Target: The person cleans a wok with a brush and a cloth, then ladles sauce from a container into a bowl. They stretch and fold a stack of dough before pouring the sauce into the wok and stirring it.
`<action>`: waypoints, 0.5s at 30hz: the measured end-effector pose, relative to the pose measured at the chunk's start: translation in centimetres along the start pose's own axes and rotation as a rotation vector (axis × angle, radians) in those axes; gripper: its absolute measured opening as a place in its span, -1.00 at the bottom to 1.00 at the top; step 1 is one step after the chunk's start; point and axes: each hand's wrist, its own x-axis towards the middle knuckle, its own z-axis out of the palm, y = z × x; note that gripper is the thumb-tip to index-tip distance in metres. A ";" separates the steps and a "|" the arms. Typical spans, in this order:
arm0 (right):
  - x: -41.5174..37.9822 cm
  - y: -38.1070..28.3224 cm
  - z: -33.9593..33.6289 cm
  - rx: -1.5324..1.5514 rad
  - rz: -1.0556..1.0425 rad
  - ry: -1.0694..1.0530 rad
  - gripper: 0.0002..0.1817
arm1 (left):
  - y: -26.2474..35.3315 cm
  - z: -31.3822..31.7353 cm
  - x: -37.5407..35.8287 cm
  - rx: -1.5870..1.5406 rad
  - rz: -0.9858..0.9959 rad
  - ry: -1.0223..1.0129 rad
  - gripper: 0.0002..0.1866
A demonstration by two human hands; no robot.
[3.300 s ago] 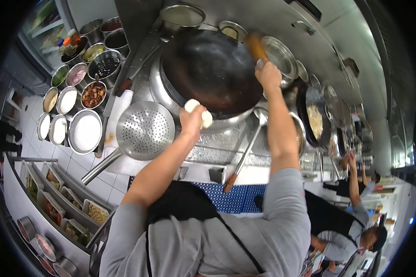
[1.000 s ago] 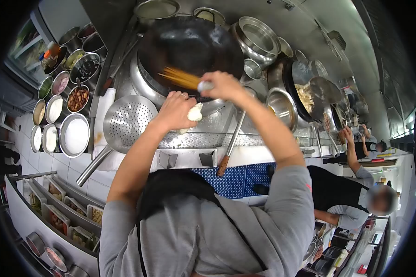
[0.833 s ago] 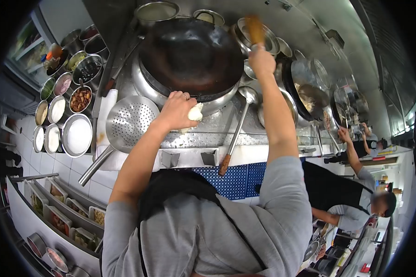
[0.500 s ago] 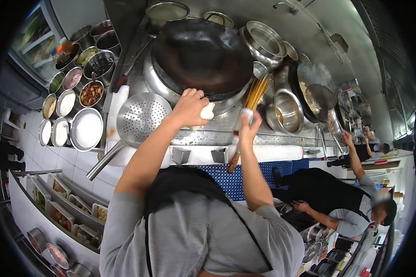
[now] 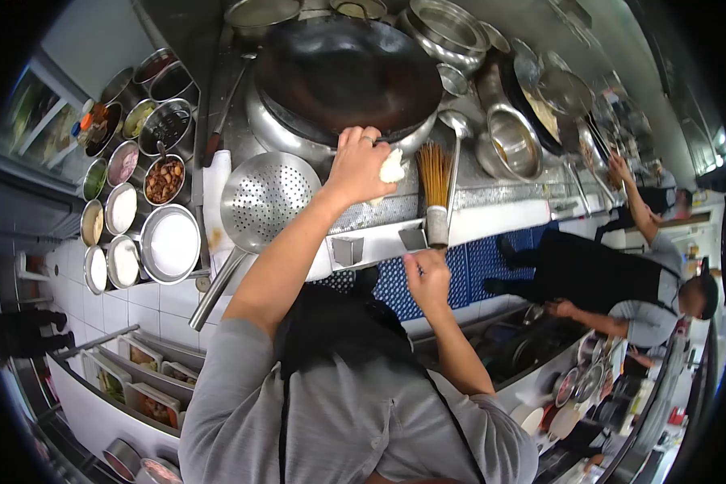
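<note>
My left hand [image 5: 359, 165] is closed on a bunched white cloth [image 5: 391, 166], pressing it to the near rim of the large dark wok [image 5: 347, 77]. The wok stands tilted over a metal ring on the range. My right hand [image 5: 427, 278] is curled just below the counter's front edge, at the lower end of a wok brush [image 5: 435, 181]. The brush's bristles point away from me, and its metal collar [image 5: 437, 226] shows; the handle is hidden at my fingers. Left of my left forearm lies a perforated strainer [image 5: 268, 198] with a long handle.
Several tubs of ingredients, including a browned chopped one [image 5: 164, 179] and a white powder [image 5: 171, 242], stand at left. A ladle [image 5: 457, 125] and a steel bowl [image 5: 512, 145] are right of the brush. A co-worker in a black apron [image 5: 597, 262] stands at right.
My right hand has moved down toward me, and the brush now sits more upright at the counter edge, its handle out of sight. My left hand stays at the wok rim.
</note>
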 end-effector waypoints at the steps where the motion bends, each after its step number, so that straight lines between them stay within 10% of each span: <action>1: -2.3 0.5 1.5 0.029 0.201 -0.175 -0.78 | 0.0 0.2 -0.1 -0.015 0.005 -0.002 -0.48; 4: -8.0 6.3 8.6 0.063 0.716 -0.671 -0.67 | 0.0 0.1 -0.5 -0.072 -0.009 -0.032 -0.46; 8: -7.3 7.4 12.3 0.571 1.210 -0.509 -0.54 | 2.0 -1.0 -3.7 -0.224 0.034 0.104 -0.51; 12: -8.3 12.8 15.4 0.416 0.722 -0.704 -0.48 | 6.5 -4.5 -10.0 -0.568 -0.371 -0.509 -0.35; 15: -9.2 14.5 15.1 0.281 0.579 -0.740 -0.51 | 5.4 -0.8 -18.5 -0.646 -0.483 -0.531 -0.32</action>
